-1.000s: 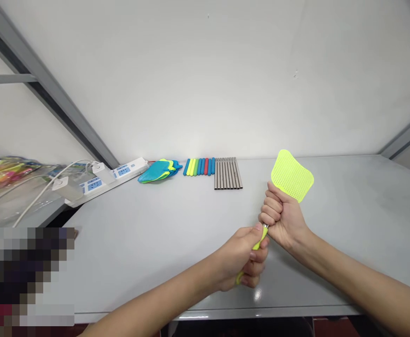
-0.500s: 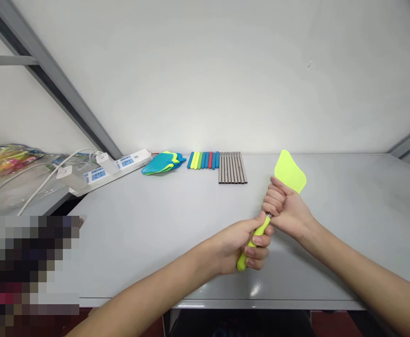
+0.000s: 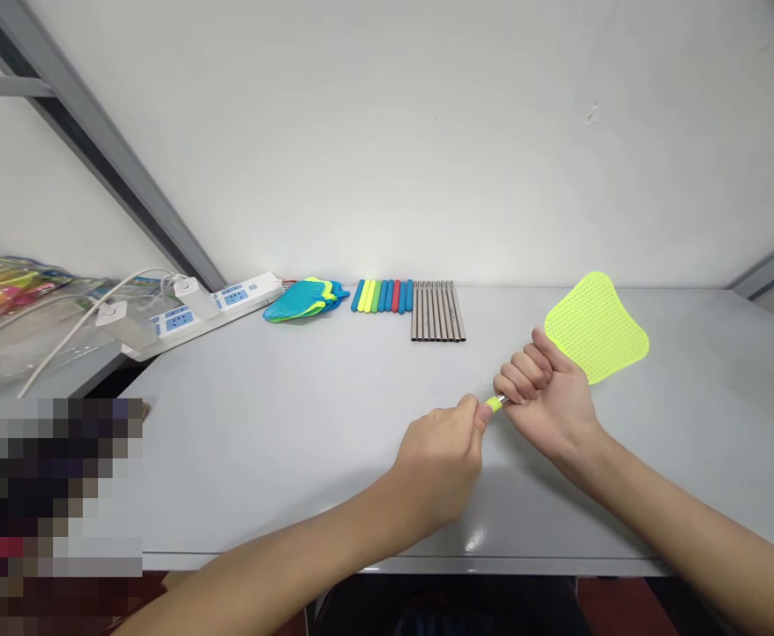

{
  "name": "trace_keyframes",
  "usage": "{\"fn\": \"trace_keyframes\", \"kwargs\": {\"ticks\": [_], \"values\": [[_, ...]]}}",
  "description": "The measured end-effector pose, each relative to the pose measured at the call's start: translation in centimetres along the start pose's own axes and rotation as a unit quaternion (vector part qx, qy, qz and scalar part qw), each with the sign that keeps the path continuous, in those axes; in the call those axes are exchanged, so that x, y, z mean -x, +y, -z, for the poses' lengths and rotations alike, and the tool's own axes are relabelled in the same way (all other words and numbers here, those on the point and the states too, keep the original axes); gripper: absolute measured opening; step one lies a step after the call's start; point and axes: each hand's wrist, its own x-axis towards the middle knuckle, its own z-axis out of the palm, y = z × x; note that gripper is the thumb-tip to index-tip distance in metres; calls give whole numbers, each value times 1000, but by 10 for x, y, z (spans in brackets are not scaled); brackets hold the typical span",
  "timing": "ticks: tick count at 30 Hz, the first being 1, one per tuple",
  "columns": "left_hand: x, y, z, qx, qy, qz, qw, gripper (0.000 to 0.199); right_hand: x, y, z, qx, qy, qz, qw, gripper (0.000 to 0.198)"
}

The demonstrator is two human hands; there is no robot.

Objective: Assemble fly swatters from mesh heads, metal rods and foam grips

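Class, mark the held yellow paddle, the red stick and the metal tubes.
Held yellow paddle [image 3: 597, 329], head view: its mesh.
Red stick [image 3: 396, 296], head view: its middle.
Metal tubes [image 3: 438, 311], head view: row's middle.

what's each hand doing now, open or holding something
Left hand: closed, holding the yellow handle.
Right hand: closed around the metal rod, beside the yellow mesh head.

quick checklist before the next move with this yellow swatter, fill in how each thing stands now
1. Left hand closed around the yellow handle: ok.
2. Right hand closed around the metal shaft: ok.
3. Handle fully seated on the shaft: cannot tell; a little bare metal shows between the hands.
4. Joint between shaft and mesh head: cannot tell, the right hand hides it.
5. Mesh head apart from the metal tubes: ok.
6. Loose handles side by side: ok.
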Motion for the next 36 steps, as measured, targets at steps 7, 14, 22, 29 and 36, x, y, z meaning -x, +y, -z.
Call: {"fn": "trace_keyframes", "kwargs": {"ticks": [7, 14, 22, 29, 36], "values": [[7, -5, -6, 130, -33, 2, 991, 34, 14, 10, -1, -1, 38, 12, 999, 45], [3, -3, 6, 299, -169, 39, 938, 38, 19, 11, -4, 4, 40, 19, 999, 46], [1, -6, 19, 502, -364, 173, 766, 38, 21, 14, -1, -22, 6, 5, 1000, 47], [-3, -6, 18, 506, -326, 168, 781, 41, 12, 9, 1, 20, -15, -7, 1000, 45], [-7, -10, 16, 459, -261, 120, 841, 41, 9, -1, -2, 83, -44, 0, 996, 44]]}}
